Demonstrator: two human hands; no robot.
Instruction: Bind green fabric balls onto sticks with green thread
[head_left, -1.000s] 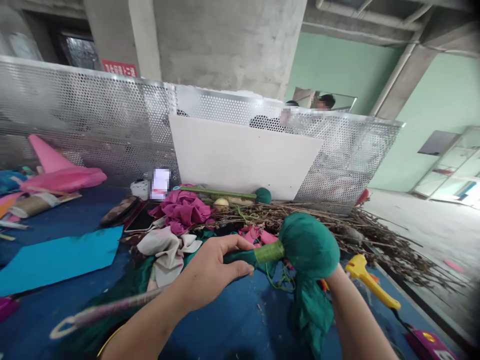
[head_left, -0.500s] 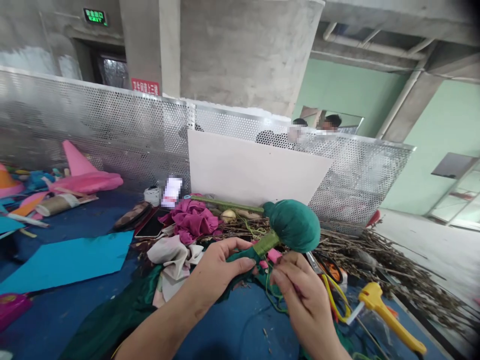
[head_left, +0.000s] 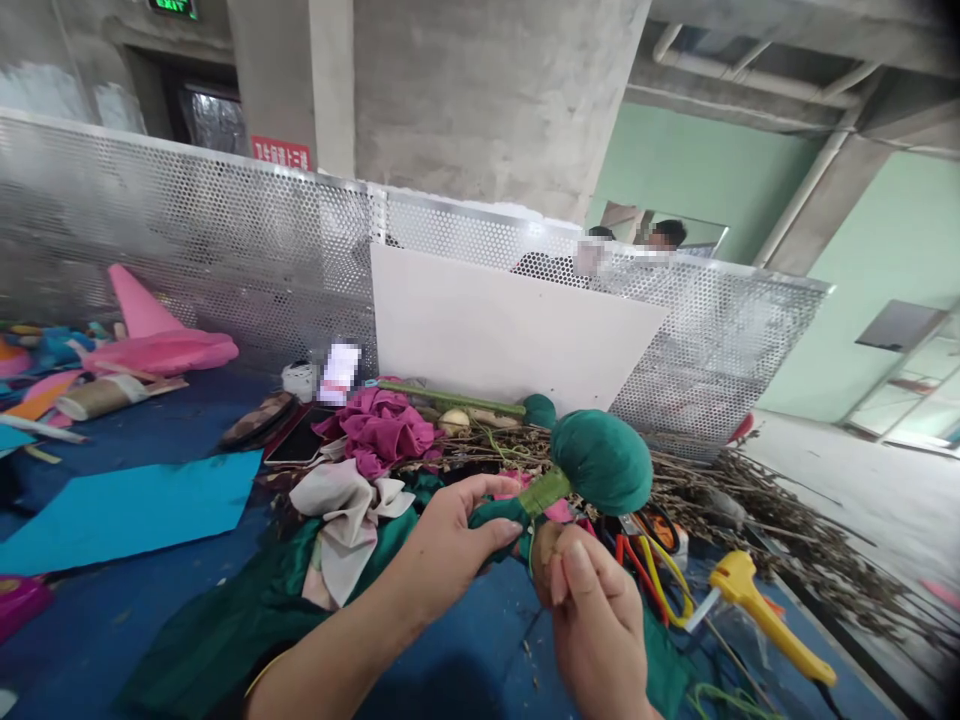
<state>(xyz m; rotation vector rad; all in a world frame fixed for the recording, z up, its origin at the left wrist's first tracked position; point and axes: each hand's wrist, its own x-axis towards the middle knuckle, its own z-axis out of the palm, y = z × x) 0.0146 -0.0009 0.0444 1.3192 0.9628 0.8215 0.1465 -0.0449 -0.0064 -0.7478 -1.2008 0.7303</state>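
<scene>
Binding step, we judge: left hand [head_left: 450,535] pinches the green ball's [head_left: 604,462] wrapped neck, right hand [head_left: 592,610] at 5 o'clock closed on thread [head_left: 541,560]; next wants steady tension.

green exit sign [head_left: 172,7] reading "EXIT"

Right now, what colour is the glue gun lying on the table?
Yellow; the glue gun shows best in the head view, lower right on the blue table.
</scene>
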